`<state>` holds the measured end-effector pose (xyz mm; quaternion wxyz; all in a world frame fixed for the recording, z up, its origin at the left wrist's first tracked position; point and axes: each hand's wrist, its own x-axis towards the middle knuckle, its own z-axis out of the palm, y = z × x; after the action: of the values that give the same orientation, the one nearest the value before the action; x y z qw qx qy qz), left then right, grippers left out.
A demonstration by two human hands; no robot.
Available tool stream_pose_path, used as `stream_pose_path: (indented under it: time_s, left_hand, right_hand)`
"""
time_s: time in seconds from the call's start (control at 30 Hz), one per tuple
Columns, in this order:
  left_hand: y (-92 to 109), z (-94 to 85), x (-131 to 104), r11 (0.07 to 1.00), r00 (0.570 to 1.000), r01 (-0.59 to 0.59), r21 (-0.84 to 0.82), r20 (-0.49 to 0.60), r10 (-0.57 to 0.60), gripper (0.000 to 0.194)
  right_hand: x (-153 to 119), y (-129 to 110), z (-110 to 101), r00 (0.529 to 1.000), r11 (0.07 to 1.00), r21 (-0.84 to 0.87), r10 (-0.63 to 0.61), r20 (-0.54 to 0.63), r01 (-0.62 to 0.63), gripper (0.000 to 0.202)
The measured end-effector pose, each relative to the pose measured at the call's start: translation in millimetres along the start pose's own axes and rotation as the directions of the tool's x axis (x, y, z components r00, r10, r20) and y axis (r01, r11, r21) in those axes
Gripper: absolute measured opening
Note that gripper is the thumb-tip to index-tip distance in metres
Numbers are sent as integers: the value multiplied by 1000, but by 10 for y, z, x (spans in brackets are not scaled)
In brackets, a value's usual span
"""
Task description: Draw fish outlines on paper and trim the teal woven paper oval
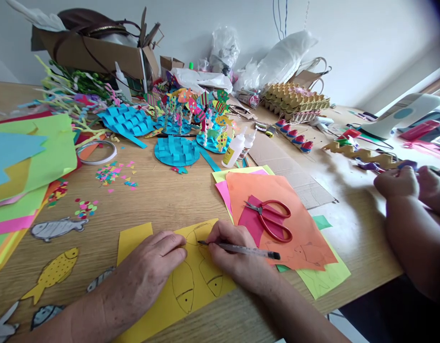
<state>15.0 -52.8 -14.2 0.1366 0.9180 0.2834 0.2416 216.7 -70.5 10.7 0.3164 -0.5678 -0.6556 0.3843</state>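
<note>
My right hand [234, 252] grips a clear-barrelled black pen [248, 249], its tip touching a yellow sheet of paper [148, 309]. Outlines of several fish are drawn on that sheet; two heads with dots for eyes point toward me. My left hand [153, 259] lies on the paper left of the drawings, fingers loosely bent and holding nothing. Beside my right hand, red-handled scissors [275, 219] rest on a magenta scrap and an orange sheet [301, 219]. Left of my forearm are a yellow paper fish [57, 271] and a grey paper fish [58, 229].
Another person's hands [398, 182] work at the right. Glue bottles [234, 150], blue woven paper pieces [177, 153], confetti [114, 175] and a tape roll [97, 152] sit farther back. Colored sheets [62, 143] are stacked at left; egg trays [294, 102] and a cardboard box [98, 52] stand behind.
</note>
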Motion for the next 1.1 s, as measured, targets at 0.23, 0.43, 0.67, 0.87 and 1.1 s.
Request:
stream_pose_path:
  time_s: [0.23,0.43,0.67,0.87,1.1]
  left_hand:
    - [5,-6,8,1000,1000,3,8,0,-3,40]
    - [-2,-14,6,1000,1000,10,11,14,-10,39]
    - [18,-46,42,1000,1000,9,5,20,-9,39]
    - [17,-39,38,1000,1000,-5,-5,8,5,38]
    - [13,-22,30,1000,1000,-5,-2,-5,5,40]
  right_hand:
    - [-7,35,0,1000,1000,18,-10,4,10,11]
    - [16,14,8,999,998,54,42,-21,-41,8]
    - [47,41,48,999,999,8,46,-30,-45,8]
    - [32,-5,16,999,999,-1,37,-21,-37,9]
    - [7,3,-5,1000,1000,-5,22,2,-22,11]
